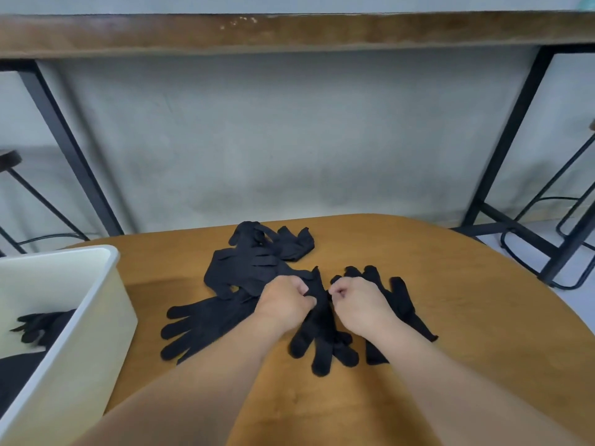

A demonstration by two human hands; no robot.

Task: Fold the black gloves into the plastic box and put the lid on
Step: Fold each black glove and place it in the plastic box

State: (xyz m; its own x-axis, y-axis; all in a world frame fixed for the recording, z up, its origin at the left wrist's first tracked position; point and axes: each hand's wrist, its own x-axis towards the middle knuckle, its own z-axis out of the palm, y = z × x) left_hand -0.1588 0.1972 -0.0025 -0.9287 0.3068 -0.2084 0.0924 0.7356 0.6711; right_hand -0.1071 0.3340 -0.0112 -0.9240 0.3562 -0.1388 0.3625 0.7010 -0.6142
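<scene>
Several black gloves lie in a loose pile (254,268) on the round wooden table (450,300). My left hand (286,299) and my right hand (357,297) both pinch the cuff end of one black glove (318,336) between them; its fingers point toward me. Another glove (206,326) lies flat to the left, and one more glove (402,304) lies under my right wrist. The white plastic box (80,333) stands at the table's left edge, with black gloves (42,323) inside it. No lid is in view.
Beyond the table there is a grey wall and a long wooden counter (289,30) on black metal legs. Black stools stand at the left (13,162) and the right (566,201).
</scene>
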